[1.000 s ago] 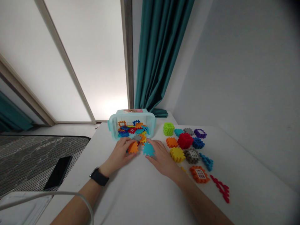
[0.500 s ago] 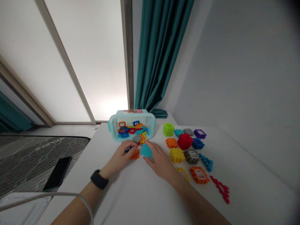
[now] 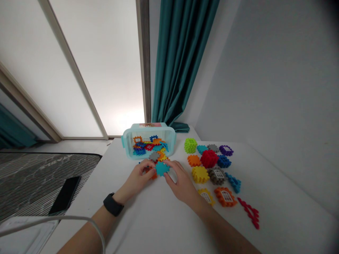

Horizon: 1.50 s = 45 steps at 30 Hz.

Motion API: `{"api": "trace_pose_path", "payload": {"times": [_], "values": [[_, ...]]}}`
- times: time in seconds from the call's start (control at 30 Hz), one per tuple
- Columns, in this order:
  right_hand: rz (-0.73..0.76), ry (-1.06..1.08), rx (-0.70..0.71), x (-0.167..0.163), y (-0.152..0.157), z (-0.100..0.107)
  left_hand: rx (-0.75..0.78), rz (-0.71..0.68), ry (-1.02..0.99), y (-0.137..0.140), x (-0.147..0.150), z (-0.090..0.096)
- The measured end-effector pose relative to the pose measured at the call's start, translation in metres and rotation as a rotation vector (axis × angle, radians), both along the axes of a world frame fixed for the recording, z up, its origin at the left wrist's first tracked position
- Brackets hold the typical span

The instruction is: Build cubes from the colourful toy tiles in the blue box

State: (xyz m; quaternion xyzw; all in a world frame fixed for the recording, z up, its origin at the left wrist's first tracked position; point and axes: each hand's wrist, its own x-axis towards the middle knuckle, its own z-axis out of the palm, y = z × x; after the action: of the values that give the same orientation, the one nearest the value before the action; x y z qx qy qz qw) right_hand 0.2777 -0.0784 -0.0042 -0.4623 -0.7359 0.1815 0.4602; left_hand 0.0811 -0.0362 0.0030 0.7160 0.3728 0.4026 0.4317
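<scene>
A light-blue toothed building tile [image 3: 162,169] is held between my two hands, in front of the bin. My left hand [image 3: 141,174] pinches its left edge with thumb and fingers. On the tile's right edge, the thumb and fingers of my right hand [image 3: 182,180] close in. An orange tile [image 3: 153,175] lies partly hidden beneath my left hand. Just beyond the held tile, a grey tile [image 3: 154,156] and some yellow and orange pieces [image 3: 163,155] spill from the mouth of the bin.
The pale turquoise bin [image 3: 126,148] lies on its side with several colourful tiles in it. Stacked tiles stand to the right, among them a red stack [image 3: 209,159], a yellow stack [image 3: 200,175] and an orange window piece [image 3: 225,197]. A white cable [image 3: 66,218] crosses the lower left.
The light-blue tile has moved left, from my right hand to between both hands. My right hand has shifted slightly left and my left hand now meets the tile's edge.
</scene>
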Motion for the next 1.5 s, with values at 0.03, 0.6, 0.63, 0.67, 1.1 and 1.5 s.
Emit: {"api": "trace_pose_path", "payload": {"times": [0.03, 0.6, 0.63, 0.67, 1.1, 1.5], "values": [[-0.017, 0.05, -0.037, 0.0, 0.001, 0.0, 0.042, 0.022, 0.02, 0.001, -0.001, 0.0], [-0.02, 0.438, -0.265, -0.01, 0.006, -0.014, 0.572, 0.179, 0.33, -0.007, 0.001, -0.01], [-0.012, 0.427, -0.261, -0.01, 0.006, -0.016, 0.578, 0.179, 0.328, -0.007, 0.001, -0.01], [-0.005, 0.412, -0.257, -0.01, 0.006, -0.017, 0.581, 0.174, 0.325, -0.007, 0.001, -0.009], [0.073, 0.002, -0.029, 0.002, 0.004, -0.002, 0.548, 0.123, 0.291, -0.002, -0.004, -0.012], [0.063, -0.125, 0.112, 0.009, 0.007, -0.005, 0.543, 0.103, 0.231, 0.0, -0.007, -0.011]]}}
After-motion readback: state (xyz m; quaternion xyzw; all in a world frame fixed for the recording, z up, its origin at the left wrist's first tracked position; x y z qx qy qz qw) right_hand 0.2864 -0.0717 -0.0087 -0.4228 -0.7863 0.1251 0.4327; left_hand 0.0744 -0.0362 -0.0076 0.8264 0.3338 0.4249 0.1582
